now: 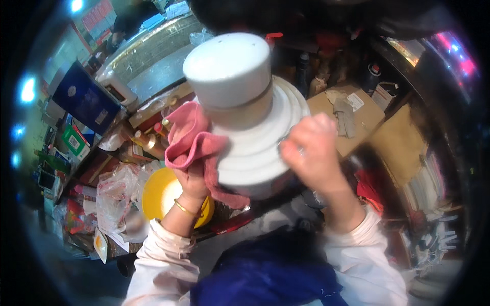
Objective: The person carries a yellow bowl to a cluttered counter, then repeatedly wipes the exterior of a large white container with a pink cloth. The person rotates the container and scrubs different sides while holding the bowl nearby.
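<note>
A large white round stepped object, wide at the near end with a drum-shaped far end, is tilted before me; its exact kind is unclear. My left hand holds a pink cloth against its left side. A gold-coloured bangle is on that wrist. My right hand is at the object's right edge, fingers curled and blurred; whether it grips the rim or something thin cannot be told. Below my left hand, partly hidden by the wrist, stands a yellow basin with whitish contents.
Crumpled plastic bags and bottles crowd the left shelf. A blue box stands beyond, near a metal-topped counter. At right lies a cardboard box with a grey cloth on it, and dark bottles behind.
</note>
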`<state>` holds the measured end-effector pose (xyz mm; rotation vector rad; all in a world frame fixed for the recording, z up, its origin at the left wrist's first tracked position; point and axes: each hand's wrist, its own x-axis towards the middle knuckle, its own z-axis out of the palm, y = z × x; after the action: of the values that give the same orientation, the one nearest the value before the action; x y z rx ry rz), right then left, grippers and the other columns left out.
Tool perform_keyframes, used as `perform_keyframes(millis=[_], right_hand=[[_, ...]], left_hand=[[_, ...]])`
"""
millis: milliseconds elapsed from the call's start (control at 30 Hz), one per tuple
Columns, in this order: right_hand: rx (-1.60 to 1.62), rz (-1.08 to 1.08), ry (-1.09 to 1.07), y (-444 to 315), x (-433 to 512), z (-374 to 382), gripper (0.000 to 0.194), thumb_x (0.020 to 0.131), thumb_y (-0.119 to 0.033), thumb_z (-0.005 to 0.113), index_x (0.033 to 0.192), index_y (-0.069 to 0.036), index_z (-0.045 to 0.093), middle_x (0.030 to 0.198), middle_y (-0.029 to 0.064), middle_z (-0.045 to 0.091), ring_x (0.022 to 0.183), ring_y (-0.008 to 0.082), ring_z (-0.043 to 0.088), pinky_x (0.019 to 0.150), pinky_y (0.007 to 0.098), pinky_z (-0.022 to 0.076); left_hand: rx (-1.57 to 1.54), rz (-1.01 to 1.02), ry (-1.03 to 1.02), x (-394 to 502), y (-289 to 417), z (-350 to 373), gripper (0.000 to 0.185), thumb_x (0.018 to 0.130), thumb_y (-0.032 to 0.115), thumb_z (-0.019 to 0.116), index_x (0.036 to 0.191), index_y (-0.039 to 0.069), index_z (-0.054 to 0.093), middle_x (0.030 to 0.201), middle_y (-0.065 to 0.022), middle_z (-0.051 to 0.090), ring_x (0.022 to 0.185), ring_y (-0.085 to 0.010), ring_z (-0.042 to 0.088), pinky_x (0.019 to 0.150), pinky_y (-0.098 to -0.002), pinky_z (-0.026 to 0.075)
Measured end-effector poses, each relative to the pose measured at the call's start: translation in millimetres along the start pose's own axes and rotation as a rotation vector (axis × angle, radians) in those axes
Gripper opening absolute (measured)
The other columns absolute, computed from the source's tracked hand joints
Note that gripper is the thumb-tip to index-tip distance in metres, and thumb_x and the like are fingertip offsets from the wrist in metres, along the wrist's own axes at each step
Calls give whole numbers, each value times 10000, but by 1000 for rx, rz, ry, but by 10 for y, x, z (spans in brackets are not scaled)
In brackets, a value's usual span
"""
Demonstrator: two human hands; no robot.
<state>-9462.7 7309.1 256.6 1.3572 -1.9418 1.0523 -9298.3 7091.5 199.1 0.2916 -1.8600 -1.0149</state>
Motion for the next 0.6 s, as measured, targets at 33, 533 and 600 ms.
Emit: perform_keyframes(millis=[33, 533, 600], right_hand=[[-43, 51, -2, -218, -40, 12, 138, 726, -190, 712, 711, -106, 603, 771, 64, 535, 827, 296, 505, 798, 431, 366], [1349, 832, 924, 656, -1230, -671, 146, 1006, -171, 577, 1000, -36, 634, 888, 46, 649, 788, 153, 643, 706, 310, 547], [1408, 957, 1034, 688, -1412, -526, 162, 1002, -204, 594, 999, -50, 644, 911, 52, 671, 806, 180, 662, 720, 336, 557]], left_hand=[[64, 26, 6, -81, -54, 20, 604, 1012, 448, 562, 1402, -10, 508, 1471, -161, 470, 1352, -298, 470, 1132, -409, 359], [672, 900, -1037, 531, 1280, 1398, 374, 750, 211, 677, 1106, 110, 723, 1177, -124, 675, 1161, -320, 598, 1087, -524, 355], [1144, 899, -1218, 476, 1284, 1579, 383, 765, 249, 671, 1118, 112, 724, 1165, -102, 688, 1149, -291, 600, 1071, -487, 352]])
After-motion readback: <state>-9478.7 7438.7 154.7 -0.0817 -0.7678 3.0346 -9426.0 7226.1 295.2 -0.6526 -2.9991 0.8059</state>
